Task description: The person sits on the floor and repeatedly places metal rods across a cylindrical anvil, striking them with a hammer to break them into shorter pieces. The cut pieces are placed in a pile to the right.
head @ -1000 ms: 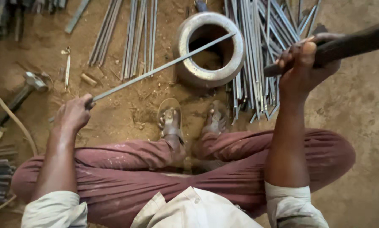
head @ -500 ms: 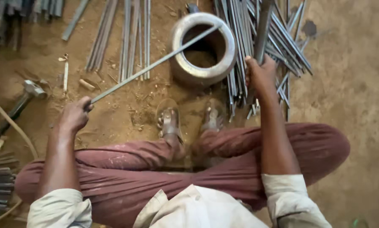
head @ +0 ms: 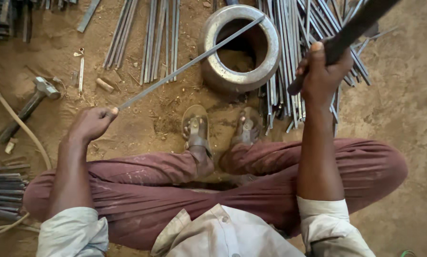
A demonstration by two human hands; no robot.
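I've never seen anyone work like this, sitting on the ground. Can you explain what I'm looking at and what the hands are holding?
The camera sits on the person's head and looks down, so you see their own arms, crossed legs and sandals. They sit on a dirt floor. The left hand holds one end of a long thin metal rod; its other end rests across a thick metal ring. The right hand grips a dark handle, raised up; its far end is out of view. More thin rods lie in piles around the ring, and a hammer lies on the left.
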